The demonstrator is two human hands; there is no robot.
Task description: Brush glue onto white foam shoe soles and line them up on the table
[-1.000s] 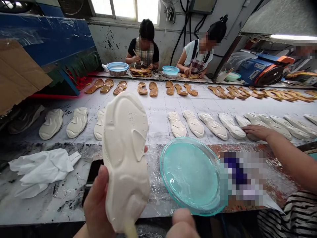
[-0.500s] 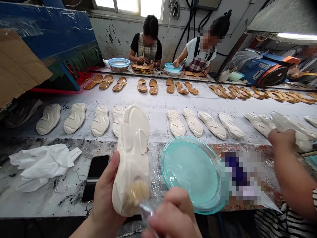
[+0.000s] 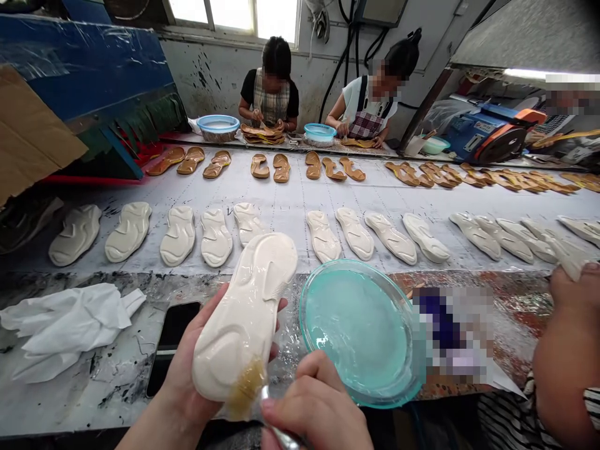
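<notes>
My left hand (image 3: 187,362) is wrapped round a cream-white shoe insole (image 3: 244,312), holding it tilted above the table with its wet, shiny contoured face toward me. In my right hand (image 3: 314,406) is a brush (image 3: 248,384), gripped by its slim, shiny handle. Its yellowish bristles press on the lower right edge of the insole. Just right of the insole stands a round turquoise basin (image 3: 304,312) of cloudy liquid. The fingertips of my left hand show past the insole's right side; the palm is hidden behind it.
White insoles (image 3: 178,234) line the near side of the white belt (image 3: 290,194), brown ones (image 3: 281,167) the far side. A crumpled white cloth (image 3: 75,325) and a phone (image 3: 173,344) lie left. A co-worker's arm (image 3: 567,350) reaches in at right; two people sit across.
The insole has tipped to the right and come lower. The brush has slid to its lower edge. At right, the co-worker's hand has moved further right with an insole.
</notes>
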